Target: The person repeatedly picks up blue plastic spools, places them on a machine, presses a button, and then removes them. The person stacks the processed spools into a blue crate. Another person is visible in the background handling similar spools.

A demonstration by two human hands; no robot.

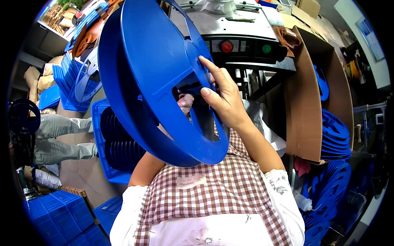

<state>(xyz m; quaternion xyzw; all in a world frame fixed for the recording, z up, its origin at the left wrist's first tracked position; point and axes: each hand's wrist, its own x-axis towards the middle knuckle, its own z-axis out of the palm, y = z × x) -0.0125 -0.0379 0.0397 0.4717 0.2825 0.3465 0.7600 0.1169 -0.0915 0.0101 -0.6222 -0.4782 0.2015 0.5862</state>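
Note:
A large blue plastic reel (150, 61), with two wide flanges and cut-out windows, is held up tilted in front of my chest. My right hand (227, 98) grips its right-hand flange near the hub, with the index finger stretched along the face and the thumb at a window's edge. Behind the reel, most of my left hand (186, 102) is hidden; a bit of it shows through a window, seemingly holding the reel from the far side. The left forearm runs up behind the lower rim.
Ahead stands a machine (250, 35) with a red and a green button. On the right, a cardboard box (303, 102) holds blue reel parts. To the left are a blue crate (107, 164) of black discs, stacked blue crates (61, 213) and another person's grey-trousered legs (61, 139).

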